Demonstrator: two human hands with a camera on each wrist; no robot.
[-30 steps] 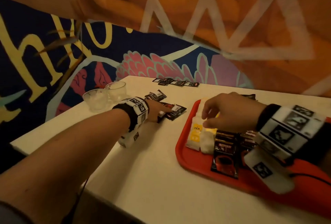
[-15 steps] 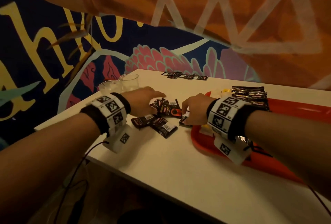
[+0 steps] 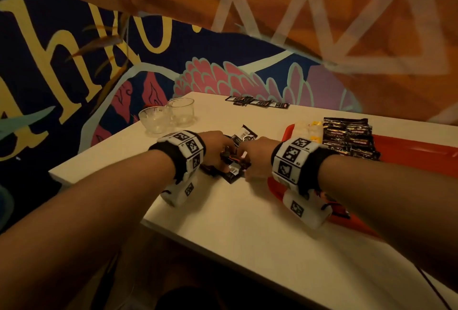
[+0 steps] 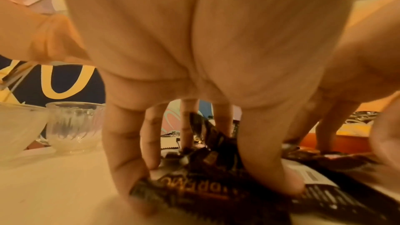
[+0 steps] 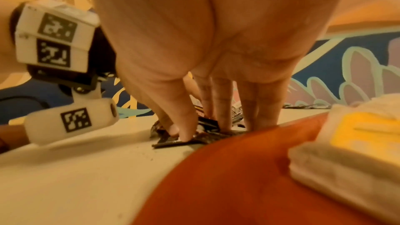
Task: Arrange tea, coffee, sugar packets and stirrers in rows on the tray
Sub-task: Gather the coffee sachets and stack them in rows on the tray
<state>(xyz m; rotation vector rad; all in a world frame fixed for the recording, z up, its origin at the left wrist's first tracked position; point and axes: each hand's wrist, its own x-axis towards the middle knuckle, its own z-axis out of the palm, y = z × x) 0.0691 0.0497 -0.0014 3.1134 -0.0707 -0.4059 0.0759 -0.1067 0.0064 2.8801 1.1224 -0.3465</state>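
My left hand (image 3: 215,141) and right hand (image 3: 255,158) gather loose coffee sachets (image 3: 231,163) off table (image 3: 247,223), fingers curled round them. Tray (image 3: 409,151) holds tea bags (image 3: 309,128), coffee row (image 3: 349,136). Far sachets (image 3: 257,102) left; stirrers unseen.

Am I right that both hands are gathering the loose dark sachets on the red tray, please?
Not quite: both hands, left and right, are gathering the dark sachets, but the pile lies on the white table, just left of the red tray. The head view shows this.
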